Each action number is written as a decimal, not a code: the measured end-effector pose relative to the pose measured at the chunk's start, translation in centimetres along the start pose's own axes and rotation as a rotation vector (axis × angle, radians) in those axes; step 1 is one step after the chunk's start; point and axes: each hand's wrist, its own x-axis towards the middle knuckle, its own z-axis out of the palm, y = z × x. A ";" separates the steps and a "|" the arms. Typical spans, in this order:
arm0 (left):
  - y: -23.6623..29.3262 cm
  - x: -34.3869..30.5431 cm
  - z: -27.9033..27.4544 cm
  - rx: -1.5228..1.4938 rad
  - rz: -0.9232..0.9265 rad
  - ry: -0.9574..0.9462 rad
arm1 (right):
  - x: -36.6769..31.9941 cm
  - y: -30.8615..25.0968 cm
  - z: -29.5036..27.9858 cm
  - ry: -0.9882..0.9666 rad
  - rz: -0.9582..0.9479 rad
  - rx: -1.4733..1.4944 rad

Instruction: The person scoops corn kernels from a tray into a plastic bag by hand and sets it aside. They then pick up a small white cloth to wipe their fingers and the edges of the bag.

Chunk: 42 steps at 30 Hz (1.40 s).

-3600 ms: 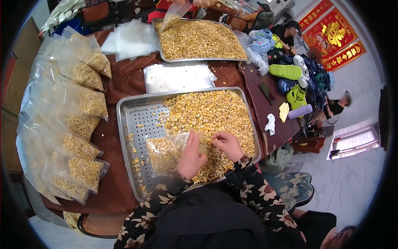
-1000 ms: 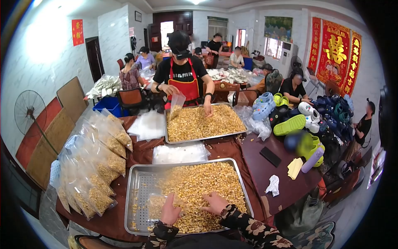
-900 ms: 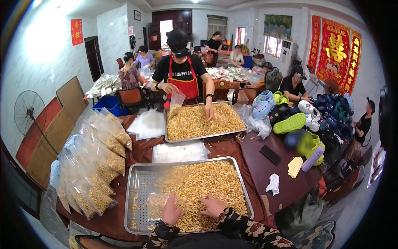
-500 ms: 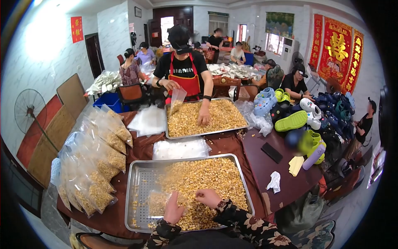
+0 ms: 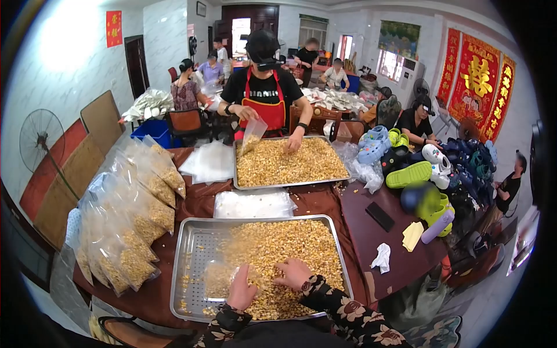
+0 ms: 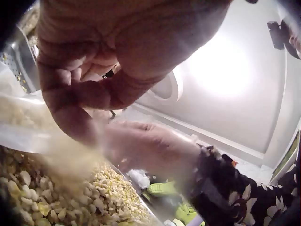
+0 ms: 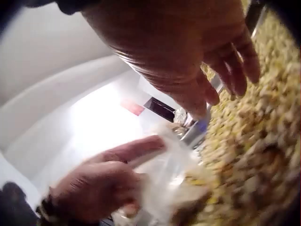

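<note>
Brown cloth (image 5: 159, 297) underlies the tray (image 5: 200, 249) where the clear bag (image 5: 217, 279) lies, probably limp, slippery and bottom-heavy with kernels (image 5: 304, 243), best gripped by its rim; the left hand (image 5: 241, 288) pinches it, the right hand (image 5: 296, 273) keeping its fingers apart.

Left hand (image 5: 241, 289) holds bag (image 5: 217, 282); right hand (image 5: 295, 274) over kernels (image 5: 290, 240) in tray (image 5: 196, 246).
</note>
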 end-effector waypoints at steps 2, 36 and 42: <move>0.5 -0.1 -0.1 -0.045 -0.032 -0.006 | -0.8 -0.7 0.3 -0.053 -0.029 -0.008; 3.0 0.1 -1.0 -0.048 -0.040 0.011 | -2.0 2.2 0.2 0.088 0.065 -0.026; 3.5 0.1 -1.2 -0.073 -0.070 -0.035 | -3.3 -1.0 0.3 0.009 0.151 0.196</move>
